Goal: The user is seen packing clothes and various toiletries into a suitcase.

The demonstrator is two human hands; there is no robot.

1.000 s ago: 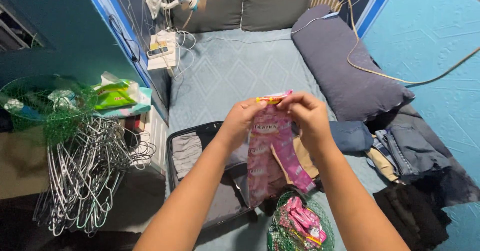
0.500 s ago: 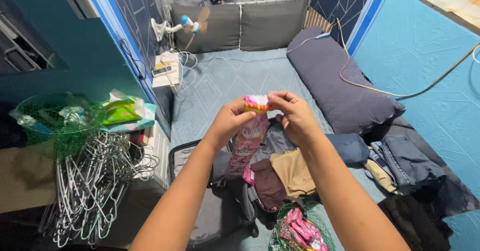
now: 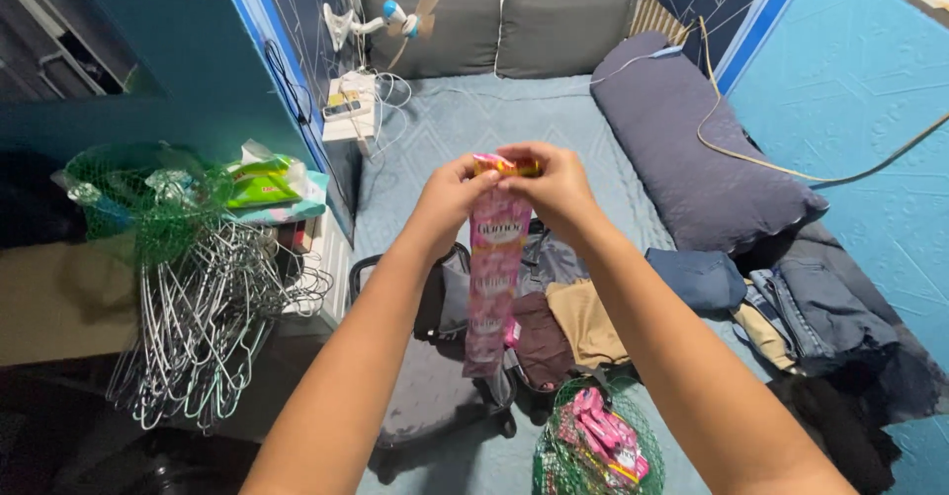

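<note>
Blue mattress floor, walls close on both sides. Nearest is a green net bag with more pink sachets, beside an open dark suitcase with folded clothes. Above those, both hands meet at chest height: left hand and right hand each pinch the yellow top edge of one pink sachet strip, which dangles straight down between the forearms. One pile of wire hangers sits left. Farther back, one long grey bolster, two grey cushions, one clip fan. Bare bedding lies mid-mattress.
</note>
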